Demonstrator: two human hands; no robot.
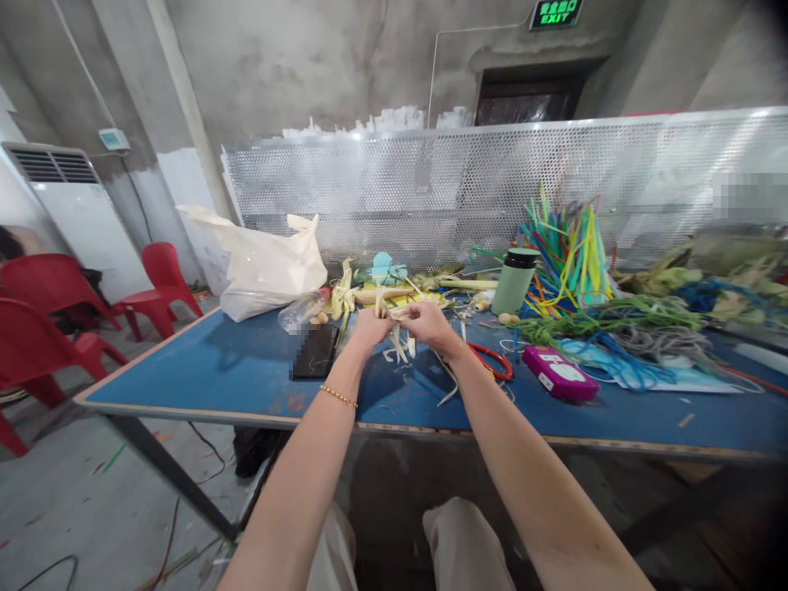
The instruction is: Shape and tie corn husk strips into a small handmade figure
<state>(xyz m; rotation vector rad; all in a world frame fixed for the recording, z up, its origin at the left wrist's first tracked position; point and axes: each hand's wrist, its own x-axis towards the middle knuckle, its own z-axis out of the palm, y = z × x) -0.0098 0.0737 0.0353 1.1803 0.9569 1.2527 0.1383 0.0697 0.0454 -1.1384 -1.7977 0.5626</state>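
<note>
Above the middle of the blue table, my left hand (369,328) is closed on pale husk strips (400,349) that look like corn husk. My right hand (431,324) pinches the same bundle from the other side, close to the left. Loose ends of the strips hang below the fingers, and one sticks up between the hands. My fingertips partly hide where the strips meet. Just right of my right wrist lies a red-handled tool (492,361), perhaps scissors. A dark flat object (313,353) lies left of my left hand.
A white plastic bag (271,263) and a clear bottle (301,312) stand left. Behind my hands lie more husks (345,291). To the right are a green flask (515,283), colourful strips (572,254), a purple box (560,373), tangled cords (640,328) and a blue mask (671,377).
</note>
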